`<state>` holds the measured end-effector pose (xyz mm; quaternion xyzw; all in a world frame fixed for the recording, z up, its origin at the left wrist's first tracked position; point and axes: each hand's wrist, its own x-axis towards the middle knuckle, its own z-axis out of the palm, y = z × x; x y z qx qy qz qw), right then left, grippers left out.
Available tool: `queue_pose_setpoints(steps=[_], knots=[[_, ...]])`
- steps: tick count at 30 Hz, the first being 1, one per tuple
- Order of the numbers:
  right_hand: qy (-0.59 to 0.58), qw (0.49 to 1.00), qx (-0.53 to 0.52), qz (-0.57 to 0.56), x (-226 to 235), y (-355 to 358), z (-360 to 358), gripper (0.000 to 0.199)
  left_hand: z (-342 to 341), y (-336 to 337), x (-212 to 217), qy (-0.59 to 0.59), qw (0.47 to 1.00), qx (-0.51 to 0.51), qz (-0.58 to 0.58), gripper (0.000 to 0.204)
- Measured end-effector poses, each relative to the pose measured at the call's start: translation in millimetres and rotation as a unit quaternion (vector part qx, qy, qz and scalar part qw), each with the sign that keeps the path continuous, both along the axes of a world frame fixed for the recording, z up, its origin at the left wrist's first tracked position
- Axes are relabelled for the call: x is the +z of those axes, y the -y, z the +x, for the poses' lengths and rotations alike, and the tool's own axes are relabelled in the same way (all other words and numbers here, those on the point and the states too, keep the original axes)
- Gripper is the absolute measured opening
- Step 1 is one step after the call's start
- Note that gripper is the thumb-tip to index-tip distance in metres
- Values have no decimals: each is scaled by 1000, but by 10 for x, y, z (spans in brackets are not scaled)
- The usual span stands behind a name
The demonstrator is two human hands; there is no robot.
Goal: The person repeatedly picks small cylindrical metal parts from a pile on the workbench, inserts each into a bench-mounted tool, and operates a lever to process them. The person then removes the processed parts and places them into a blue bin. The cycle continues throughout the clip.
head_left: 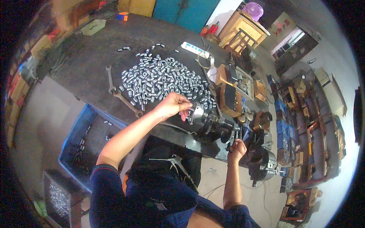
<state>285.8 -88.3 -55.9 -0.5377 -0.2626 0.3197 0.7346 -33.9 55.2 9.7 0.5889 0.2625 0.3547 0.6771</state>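
My left hand (pixel 173 106) is closed in a pinch at the front of a silvery chuck (pixel 196 113) on a small bench machine (pixel 216 128). Whatever lies between its fingertips is mostly hidden. Farther right, the fingers of my right hand (pixel 237 149) wrap round a lever (pixel 236 133) at the machine's other end. Just beyond my left hand spreads a large heap of short, shiny metal sleeves (pixel 163 78) on the dark workbench (pixel 91 57).
Two open-end wrenches (pixel 127 102) lie left of the heap. A blue bin (pixel 74 138) with some sleeves stands below the bench edge. What looks like an air blow gun (pixel 175 161) rests by my lap. A white power strip (pixel 195 49) lies behind; loaded shelves (pixel 311 129) stand right.
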Motion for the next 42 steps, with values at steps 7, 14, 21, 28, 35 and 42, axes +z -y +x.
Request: queue_pose_setpoints(steps=[7,14,21,28,35,42], knots=[[7,998,40,39,267,79,-34,15,15,-20,-57,31,999,-10,38,10],[-10,996,40,80,717,-373,124,16,14,-15,-48,50,997,-17,52,9],[119,991,-8,60,297,-1104,304,16,145,159,-44,-197,960,126,151,31],[-48,998,-34,-32,-426,-446,223,16,215,142,-182,-229,879,237,345,28],[-3,996,61,71,533,-45,31,21,231,203,-76,-231,863,247,377,27],[29,991,7,132,755,-429,66,20,221,218,-79,-194,881,253,349,24]])
